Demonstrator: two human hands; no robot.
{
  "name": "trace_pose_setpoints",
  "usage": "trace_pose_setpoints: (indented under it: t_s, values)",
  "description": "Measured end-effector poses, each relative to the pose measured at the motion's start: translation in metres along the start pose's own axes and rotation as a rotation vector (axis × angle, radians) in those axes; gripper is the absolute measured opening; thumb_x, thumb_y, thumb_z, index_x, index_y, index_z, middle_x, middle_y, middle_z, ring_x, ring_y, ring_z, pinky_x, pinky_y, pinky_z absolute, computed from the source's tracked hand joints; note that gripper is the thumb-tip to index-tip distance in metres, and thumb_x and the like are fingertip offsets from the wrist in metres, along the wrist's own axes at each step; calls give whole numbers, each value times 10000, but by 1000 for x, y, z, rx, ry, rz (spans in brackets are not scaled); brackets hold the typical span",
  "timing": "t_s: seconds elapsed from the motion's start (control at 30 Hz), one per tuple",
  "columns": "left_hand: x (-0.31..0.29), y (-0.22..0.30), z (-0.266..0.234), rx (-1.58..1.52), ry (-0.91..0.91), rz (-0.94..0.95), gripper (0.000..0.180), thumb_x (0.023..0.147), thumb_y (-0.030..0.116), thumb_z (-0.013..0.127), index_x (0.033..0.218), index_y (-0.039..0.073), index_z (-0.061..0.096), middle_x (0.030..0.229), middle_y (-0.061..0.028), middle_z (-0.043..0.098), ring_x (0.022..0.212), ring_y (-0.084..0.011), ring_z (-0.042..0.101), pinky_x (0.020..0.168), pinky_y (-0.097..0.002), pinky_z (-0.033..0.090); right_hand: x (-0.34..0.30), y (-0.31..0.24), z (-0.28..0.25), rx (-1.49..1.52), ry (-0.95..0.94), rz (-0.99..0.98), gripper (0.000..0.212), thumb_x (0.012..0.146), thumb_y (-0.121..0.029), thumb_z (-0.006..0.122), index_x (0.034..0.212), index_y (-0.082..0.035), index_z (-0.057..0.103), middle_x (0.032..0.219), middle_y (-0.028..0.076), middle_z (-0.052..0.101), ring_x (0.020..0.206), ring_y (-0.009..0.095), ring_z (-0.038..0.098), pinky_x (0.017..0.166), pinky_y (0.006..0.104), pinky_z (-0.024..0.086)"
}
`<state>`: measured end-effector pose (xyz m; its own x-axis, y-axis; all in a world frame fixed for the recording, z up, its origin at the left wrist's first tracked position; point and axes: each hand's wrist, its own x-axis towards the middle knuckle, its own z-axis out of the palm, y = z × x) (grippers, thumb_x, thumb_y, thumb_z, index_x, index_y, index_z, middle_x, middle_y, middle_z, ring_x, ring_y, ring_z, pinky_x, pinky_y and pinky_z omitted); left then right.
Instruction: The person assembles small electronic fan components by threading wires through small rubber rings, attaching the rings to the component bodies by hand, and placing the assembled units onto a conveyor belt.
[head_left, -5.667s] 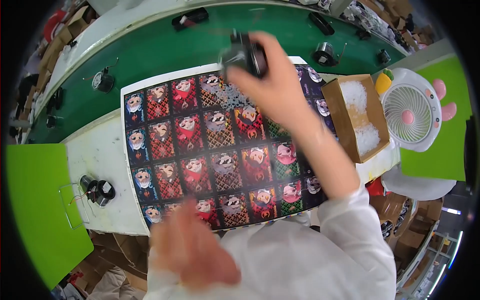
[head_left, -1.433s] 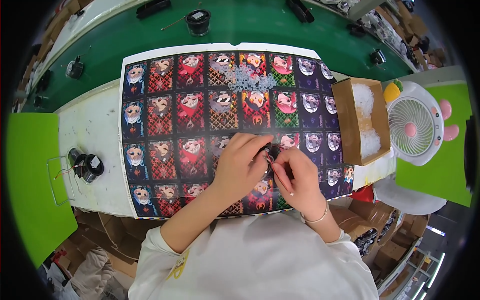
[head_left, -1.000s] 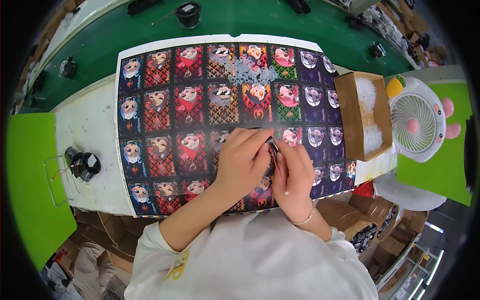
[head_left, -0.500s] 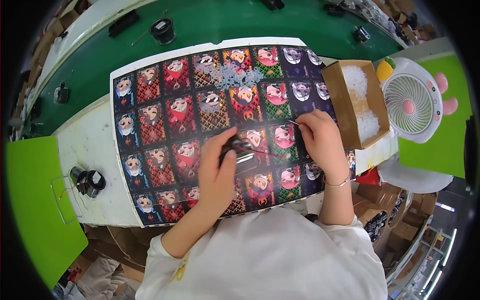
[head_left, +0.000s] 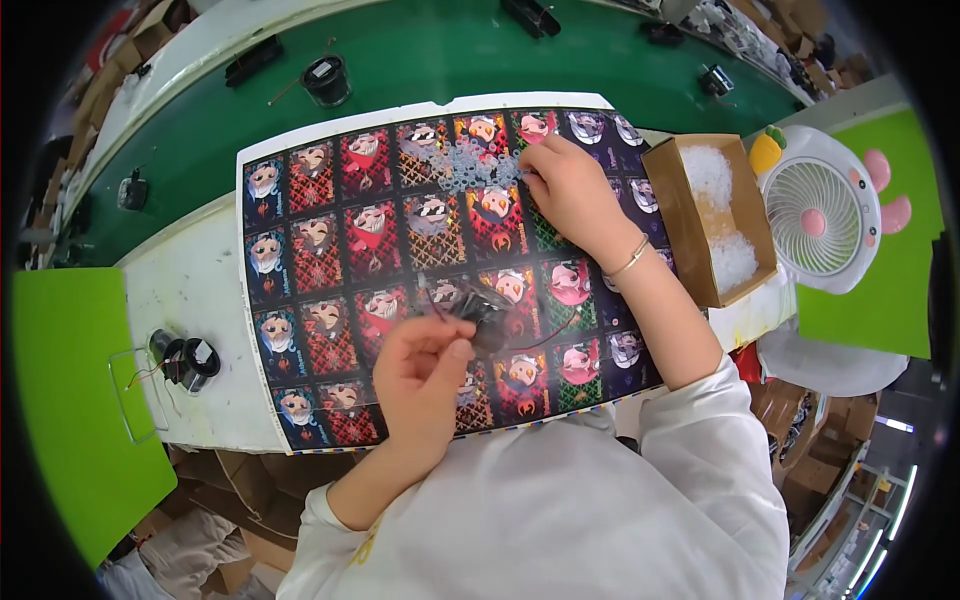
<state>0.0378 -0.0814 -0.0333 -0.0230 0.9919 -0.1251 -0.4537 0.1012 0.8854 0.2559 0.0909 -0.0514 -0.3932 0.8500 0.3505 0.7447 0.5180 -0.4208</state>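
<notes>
In front of me, my left hand (head_left: 420, 375) is closed, thumb and fingers pinching a small black motor-like part (head_left: 482, 318) with thin wires trailing from it. The part is slightly blurred and seems to have a clear or glossy side. Farther off, my right hand (head_left: 575, 195) reaches to the right edge of a loose pile of small translucent rings (head_left: 470, 163). Its fingertips are bent together at the pile; whatever they hold is hidden. Beneath both hands lies a large printed sheet (head_left: 320, 285) of cartoon-figure cards in rows.
Right of the sheet stands an open cardboard box (head_left: 688, 225) with white translucent pieces, beside a white fan (head_left: 820, 215) with pink ears. More black wired parts (head_left: 190, 365) sit at the left. Behind runs a green belt (head_left: 420, 65) carrying similar black parts (head_left: 327, 82).
My right hand has moved away from the black part, up and left to the ring pile. My left hand has drawn slightly nearer, still with the part. The sheet has shifted slightly in view.
</notes>
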Motion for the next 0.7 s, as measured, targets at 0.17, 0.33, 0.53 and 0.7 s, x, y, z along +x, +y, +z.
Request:
trace_pose_setpoints:
  t_s: [0.17,0.33,0.53,0.7]
  values:
    - [-9,9,3,93,39,146,205,874,-91,636,1047,11,592,1020,-112,691,798,-147,671,679,-255,537,2,10,12,20,60,55,108,809,19,645,898,-4,589,870,161,580,812,356,603,722,431,499]
    - [1,23,4,618,-99,293,198,812,-113,659,983,-19,693,921,-127,691,753,-221,677,674,-295,535,-4,7,7,20,55,61,112,814,28,629,911,0,580,857,161,577,792,348,599,697,421,494]
    - [22,47,26,619,-281,343,219,811,-89,668,1013,-12,694,912,-121,679,714,-197,650,629,-299,529,-20,-18,-22,188,53,111,73,859,20,617,916,-3,578,838,99,564,742,230,576,651,340,467]
    - [37,38,37,671,-316,482,213,796,-70,678,999,-7,690,887,-122,661,697,-225,624,605,-321,508,-43,-94,-93,1170,-168,401,78,846,68,604,871,1,571,880,34,529,798,109,497,686,246,398]
